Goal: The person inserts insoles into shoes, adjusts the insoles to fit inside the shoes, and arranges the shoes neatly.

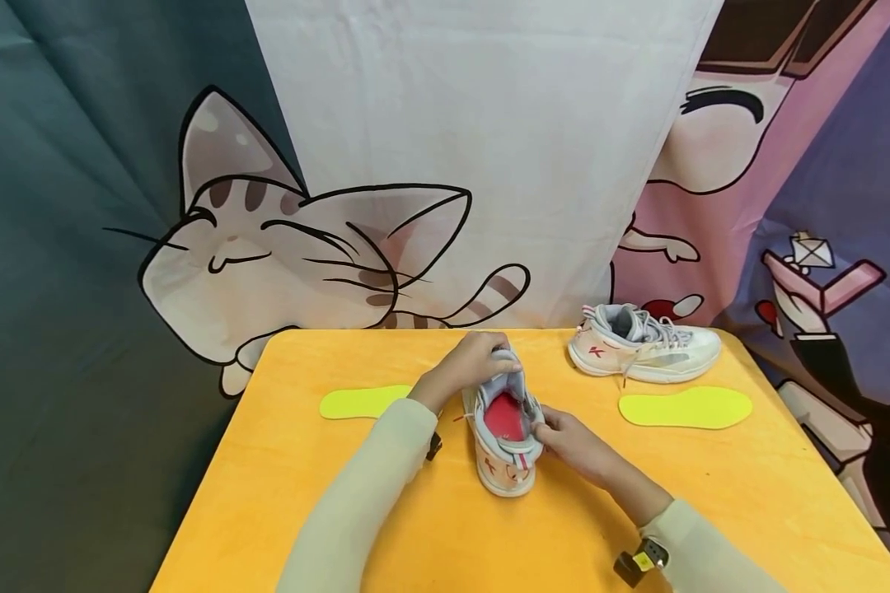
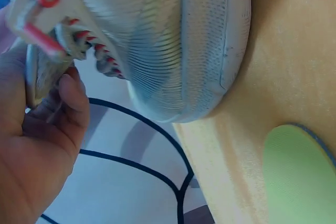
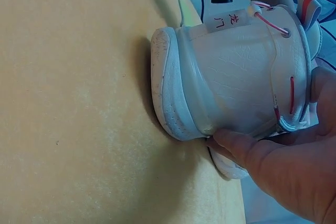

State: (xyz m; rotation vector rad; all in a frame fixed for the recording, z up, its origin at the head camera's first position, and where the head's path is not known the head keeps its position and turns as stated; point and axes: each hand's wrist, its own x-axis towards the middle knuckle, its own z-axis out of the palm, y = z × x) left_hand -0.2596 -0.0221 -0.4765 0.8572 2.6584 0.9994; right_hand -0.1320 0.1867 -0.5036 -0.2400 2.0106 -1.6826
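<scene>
A white sneaker (image 1: 495, 469) with red marks on its heel stands on the table, heel toward me. Through its opening a red inside (image 1: 504, 416) shows. My left hand (image 1: 478, 359) is at the far end of the opening; in the left wrist view its fingers pinch the padded tongue (image 2: 44, 72) and pull it up from the laces (image 2: 107, 64). With my right hand (image 1: 574, 445) I grip the sneaker's right side near the collar; in the right wrist view a finger lies along the upper just above the sole (image 3: 176, 90).
A second white sneaker (image 1: 648, 350) stands at the back right, toe pointing right. In front of it lies a yellow-green insole (image 1: 686, 408). Another such insole (image 1: 359, 402) lies on the left, partly behind my left arm. A printed curtain (image 1: 489, 123) hangs behind the yellow table (image 1: 304, 511).
</scene>
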